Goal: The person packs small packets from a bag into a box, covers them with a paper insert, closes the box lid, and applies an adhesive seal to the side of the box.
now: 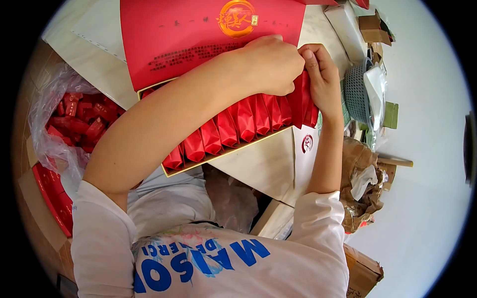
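Note:
A gift box (pixel 228 148) with a gold edge lies on the table, its red lid (pixel 174 30) raised at the back with gold and dark print. Inside stands a row of shiny red foil packets (pixel 246 119). My left arm reaches across the box, and my left hand (pixel 276 64) is closed in a fist near the right end of the row; its fingertips are hidden. Beside it, my right hand (pixel 324 79) has thumb and fingers pinched at the top of a red packet (pixel 301 102) at the row's right end. The left part of the row is covered by my forearm.
At the left, a clear plastic bag (pixel 47 107) holds many more red packets. A red flat box (pixel 52 198) lies below it. Along the right wall stand a grey basket (pixel 357 94), crumpled brown paper (pixel 357 154) and a cardboard box (pixel 362 268).

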Action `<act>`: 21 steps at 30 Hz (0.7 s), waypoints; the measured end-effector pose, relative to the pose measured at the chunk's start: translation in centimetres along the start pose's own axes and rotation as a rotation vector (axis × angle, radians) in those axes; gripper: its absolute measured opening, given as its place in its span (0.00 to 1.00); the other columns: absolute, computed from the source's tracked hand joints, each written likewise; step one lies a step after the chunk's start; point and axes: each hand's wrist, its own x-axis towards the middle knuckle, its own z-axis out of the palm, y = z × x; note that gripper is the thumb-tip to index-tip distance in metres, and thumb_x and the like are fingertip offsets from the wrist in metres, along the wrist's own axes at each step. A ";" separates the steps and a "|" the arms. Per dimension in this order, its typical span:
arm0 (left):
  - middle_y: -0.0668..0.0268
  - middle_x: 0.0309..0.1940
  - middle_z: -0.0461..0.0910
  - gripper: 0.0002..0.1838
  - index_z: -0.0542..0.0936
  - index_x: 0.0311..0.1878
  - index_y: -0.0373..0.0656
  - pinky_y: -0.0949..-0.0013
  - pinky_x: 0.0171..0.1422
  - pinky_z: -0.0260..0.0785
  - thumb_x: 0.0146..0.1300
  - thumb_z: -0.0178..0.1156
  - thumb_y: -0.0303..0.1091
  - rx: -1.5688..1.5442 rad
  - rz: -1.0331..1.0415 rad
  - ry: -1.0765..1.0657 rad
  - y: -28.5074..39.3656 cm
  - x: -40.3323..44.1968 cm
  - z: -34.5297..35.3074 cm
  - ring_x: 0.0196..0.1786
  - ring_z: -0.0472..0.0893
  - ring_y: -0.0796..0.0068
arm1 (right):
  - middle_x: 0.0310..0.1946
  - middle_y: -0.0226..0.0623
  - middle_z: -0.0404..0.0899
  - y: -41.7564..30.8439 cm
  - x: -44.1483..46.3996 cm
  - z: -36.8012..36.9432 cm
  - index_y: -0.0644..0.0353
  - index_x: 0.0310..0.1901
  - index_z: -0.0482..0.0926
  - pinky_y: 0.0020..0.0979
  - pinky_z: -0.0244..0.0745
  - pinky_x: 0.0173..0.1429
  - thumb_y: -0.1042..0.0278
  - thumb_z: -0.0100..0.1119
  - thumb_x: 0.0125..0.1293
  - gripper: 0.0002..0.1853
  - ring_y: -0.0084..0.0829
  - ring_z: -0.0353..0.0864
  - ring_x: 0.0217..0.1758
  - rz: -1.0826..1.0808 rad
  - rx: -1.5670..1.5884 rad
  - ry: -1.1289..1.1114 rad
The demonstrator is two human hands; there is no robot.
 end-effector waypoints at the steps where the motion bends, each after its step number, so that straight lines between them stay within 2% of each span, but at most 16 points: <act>1: 0.55 0.16 0.75 0.11 0.78 0.16 0.36 0.55 0.39 0.71 0.48 0.59 0.32 0.011 0.010 0.025 0.0 0.0 0.0 0.26 0.77 0.53 | 0.31 0.32 0.78 -0.1 0.0 0.1 0.66 0.41 0.75 0.23 0.71 0.43 0.68 0.46 0.75 0.11 0.21 0.73 0.34 0.000 0.000 0.000; 3: 0.56 0.16 0.75 0.11 0.78 0.16 0.36 0.55 0.38 0.71 0.48 0.59 0.32 0.002 0.012 0.028 -0.1 0.0 -0.1 0.25 0.76 0.54 | 0.32 0.32 0.78 -0.3 -0.2 0.3 0.66 0.43 0.74 0.24 0.71 0.44 0.69 0.46 0.75 0.09 0.20 0.73 0.35 -0.051 -0.132 0.003; 7: 0.56 0.16 0.75 0.11 0.78 0.16 0.36 0.56 0.36 0.70 0.48 0.59 0.32 0.001 0.070 0.071 -0.5 0.0 0.3 0.23 0.75 0.54 | 0.35 0.36 0.77 0.5 -0.1 0.9 0.65 0.44 0.74 0.27 0.71 0.47 0.71 0.46 0.74 0.08 0.25 0.74 0.39 0.007 -0.036 0.018; 9: 0.55 0.16 0.75 0.11 0.77 0.16 0.36 0.57 0.36 0.70 0.48 0.58 0.32 0.007 0.070 0.051 -0.4 0.0 0.3 0.23 0.75 0.55 | 0.39 0.41 0.74 2.0 -0.1 1.5 0.65 0.46 0.73 0.32 0.70 0.51 0.74 0.47 0.72 0.07 0.34 0.73 0.43 -0.193 -0.249 0.070; 10: 0.55 0.17 0.75 0.10 0.77 0.16 0.36 0.58 0.36 0.70 0.48 0.57 0.31 0.015 0.069 0.034 -0.3 0.0 0.1 0.23 0.74 0.55 | 0.42 0.44 0.71 2.2 0.0 1.5 0.64 0.49 0.73 0.37 0.68 0.53 0.75 0.48 0.70 0.09 0.42 0.71 0.46 -0.292 -0.442 0.073; 11: 0.55 0.17 0.75 0.10 0.77 0.16 0.36 0.58 0.36 0.70 0.48 0.57 0.31 0.014 0.070 0.033 -0.2 -0.1 0.0 0.23 0.74 0.55 | 0.42 0.44 0.71 2.3 0.1 1.5 0.64 0.49 0.73 0.37 0.68 0.53 0.75 0.48 0.70 0.09 0.42 0.71 0.46 -0.291 -0.443 0.073; 13: 0.56 0.16 0.74 0.10 0.76 0.16 0.37 0.59 0.39 0.69 0.48 0.56 0.30 -0.055 0.039 0.033 -0.2 -0.2 0.0 0.23 0.73 0.56 | 0.41 0.44 0.71 2.3 0.5 2.1 0.63 0.55 0.70 0.37 0.69 0.53 0.73 0.49 0.70 0.13 0.42 0.71 0.46 -0.309 -0.441 0.129; 17: 0.56 0.18 0.74 0.09 0.76 0.17 0.37 0.60 0.43 0.68 0.48 0.56 0.30 -0.042 0.076 0.033 -0.4 -0.1 0.3 0.25 0.73 0.56 | 0.46 0.47 0.72 2.9 0.4 2.5 0.61 0.62 0.64 0.38 0.69 0.53 0.70 0.48 0.71 0.19 0.44 0.72 0.47 -0.255 -0.430 0.138; 19: 0.56 0.20 0.75 0.08 0.76 0.18 0.38 0.61 0.46 0.67 0.48 0.56 0.30 -0.035 0.009 -0.084 0.1 -0.2 -0.5 0.29 0.74 0.57 | 0.49 0.50 0.73 2.6 0.2 2.5 0.60 0.65 0.60 0.39 0.71 0.52 0.67 0.46 0.73 0.21 0.46 0.76 0.48 -0.134 -0.345 0.086; 20: 0.58 0.23 0.77 0.09 0.78 0.18 0.39 0.62 0.47 0.66 0.48 0.57 0.32 0.029 -0.016 -0.195 0.4 0.2 -0.8 0.34 0.76 0.60 | 0.51 0.52 0.75 2.3 0.0 2.3 0.61 0.66 0.58 0.39 0.73 0.51 0.65 0.44 0.74 0.23 0.49 0.79 0.48 -0.032 -0.326 0.036; 21: 0.58 0.23 0.77 0.09 0.78 0.18 0.39 0.62 0.47 0.66 0.48 0.57 0.32 0.035 -0.015 -0.194 0.6 0.2 -0.6 0.34 0.76 0.60 | 0.51 0.52 0.75 2.1 -0.3 1.8 0.61 0.66 0.58 0.39 0.73 0.51 0.65 0.44 0.74 0.23 0.49 0.79 0.48 -0.037 -0.325 0.039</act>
